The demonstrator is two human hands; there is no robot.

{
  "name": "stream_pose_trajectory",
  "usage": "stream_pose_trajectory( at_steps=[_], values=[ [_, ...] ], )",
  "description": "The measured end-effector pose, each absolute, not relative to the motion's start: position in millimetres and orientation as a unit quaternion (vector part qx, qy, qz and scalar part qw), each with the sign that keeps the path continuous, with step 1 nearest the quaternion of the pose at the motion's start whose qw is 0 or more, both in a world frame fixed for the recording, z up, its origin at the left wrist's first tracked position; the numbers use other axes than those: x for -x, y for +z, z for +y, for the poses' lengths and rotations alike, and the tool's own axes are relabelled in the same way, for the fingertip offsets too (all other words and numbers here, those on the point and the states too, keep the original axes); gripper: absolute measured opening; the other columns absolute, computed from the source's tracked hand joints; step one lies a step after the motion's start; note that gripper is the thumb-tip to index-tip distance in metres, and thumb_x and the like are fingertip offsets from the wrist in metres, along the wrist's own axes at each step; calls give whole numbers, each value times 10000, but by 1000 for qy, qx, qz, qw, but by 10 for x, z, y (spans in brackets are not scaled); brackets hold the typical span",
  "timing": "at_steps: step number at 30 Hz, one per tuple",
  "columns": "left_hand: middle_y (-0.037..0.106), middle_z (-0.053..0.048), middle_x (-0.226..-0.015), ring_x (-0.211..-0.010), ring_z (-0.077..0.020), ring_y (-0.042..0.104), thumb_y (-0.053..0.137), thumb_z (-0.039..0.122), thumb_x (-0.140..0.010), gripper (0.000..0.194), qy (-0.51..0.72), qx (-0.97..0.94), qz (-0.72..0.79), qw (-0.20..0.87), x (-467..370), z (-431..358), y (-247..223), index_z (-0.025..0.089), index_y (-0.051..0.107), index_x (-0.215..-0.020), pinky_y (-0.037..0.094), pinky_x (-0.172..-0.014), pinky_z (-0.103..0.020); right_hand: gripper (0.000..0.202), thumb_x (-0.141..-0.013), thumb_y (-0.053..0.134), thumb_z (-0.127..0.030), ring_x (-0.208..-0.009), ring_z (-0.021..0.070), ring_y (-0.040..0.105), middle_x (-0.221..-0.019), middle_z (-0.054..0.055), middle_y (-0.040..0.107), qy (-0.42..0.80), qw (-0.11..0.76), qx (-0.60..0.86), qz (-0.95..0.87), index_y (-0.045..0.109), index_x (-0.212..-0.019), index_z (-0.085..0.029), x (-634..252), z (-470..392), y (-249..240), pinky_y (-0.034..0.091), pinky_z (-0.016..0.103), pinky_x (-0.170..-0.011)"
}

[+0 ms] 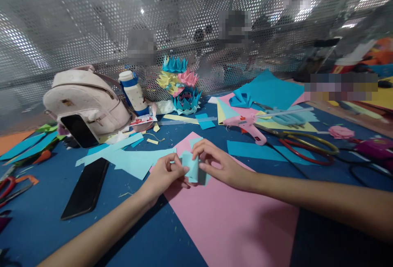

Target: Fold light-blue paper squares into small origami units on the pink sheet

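Observation:
Between my hands is a small folded piece of light blue paper, raised above a pink sheet. My left hand pinches its left edge between thumb and fingers. From the other side, my right hand curls its fingertips over the paper's top and right edge, thumb side partly hidden. More light blue paper lies just behind and below the folded piece. Left of my left hand, cut light blue sheets spread over the blue table.
A pink glue gun and scissors lie to the right. On the left are a black phone, a pale backpack with another phone leaning on it, and a bottle. Folded paper flowers stand behind, before a perforated metal screen.

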State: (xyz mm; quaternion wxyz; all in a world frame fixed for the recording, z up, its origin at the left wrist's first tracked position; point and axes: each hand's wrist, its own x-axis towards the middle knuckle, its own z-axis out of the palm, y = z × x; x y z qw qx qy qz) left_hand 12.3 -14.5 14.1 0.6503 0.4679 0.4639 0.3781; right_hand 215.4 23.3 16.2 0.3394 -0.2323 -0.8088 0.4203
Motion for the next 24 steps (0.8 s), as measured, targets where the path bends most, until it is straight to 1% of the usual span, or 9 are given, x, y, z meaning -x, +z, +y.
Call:
stream_pose_trajectory(
  at_steps=[4,6,8,10,13,15,17,21,24],
  values=[
    [634,10,-598,-623,-186,703,767,431,-721,436,384,-457,460,658,-115,-149,126,191,404,-729,569,-622,-302,166,-914,541,-286,-728,122,492,-1006,36,509,476,315,279,-773,525,-1060,-209,-2147,232,148,438,265,-657],
    [602,28,-608,-608,-145,671,760,400,-739,411,394,-456,456,654,-104,-150,100,186,409,-727,557,-638,-285,223,-890,583,-310,-650,98,455,-953,17,503,497,306,306,-752,505,-1072,-206,-2136,237,130,412,246,-598],
    [538,55,-617,-589,-94,608,752,363,-756,374,418,-457,445,647,-85,-149,64,177,428,-725,533,-653,-254,275,-868,614,-320,-636,94,441,-895,1,496,510,313,322,-734,493,-1084,-202,-2126,247,117,394,233,-574],
    [466,73,-623,-566,-58,521,742,339,-767,343,442,-462,437,633,-59,-144,26,173,444,-726,480,-619,-200,277,-850,637,-327,-654,100,445,-839,-9,489,516,318,334,-722,509,-1056,-191,-2119,258,118,383,226,-574],
    [438,69,-635,-556,-53,434,709,333,-790,313,455,-483,445,601,-24,-134,-11,175,444,-736,370,-545,-162,228,-839,654,-340,-636,97,422,-806,-8,513,505,305,354,-726,559,-956,-169,-2121,273,132,345,224,-554],
    [443,70,-641,-564,-62,439,697,327,-794,307,459,-491,441,595,-18,-131,-9,186,426,-763,350,-553,-174,205,-854,637,-352,-599,90,385,-790,-8,535,494,292,358,-737,582,-903,-161,-2128,281,132,310,227,-529],
    [483,70,-665,-582,-77,485,706,315,-780,322,455,-495,427,605,-32,-137,12,204,407,-821,371,-583,-194,202,-876,612,-357,-588,91,372,-767,-8,546,485,283,352,-749,598,-867,-155,-2135,288,121,297,230,-526],
    [611,23,-783,-646,-111,558,717,287,-764,383,413,-533,427,602,-90,-175,66,213,426,-1002,412,-626,-222,212,-895,590,-359,-618,107,408,-752,-2,537,465,283,322,-775,614,-839,-156,-2136,288,94,324,236,-557],
    [608,7,-822,-695,-119,553,724,253,-756,424,411,-557,436,575,-121,-211,81,200,475,-1095,421,-634,-220,192,-916,554,-312,-693,130,447,-763,3,523,433,278,279,-811,586,-799,-163,-2132,262,108,363,253,-638]
  ],
)
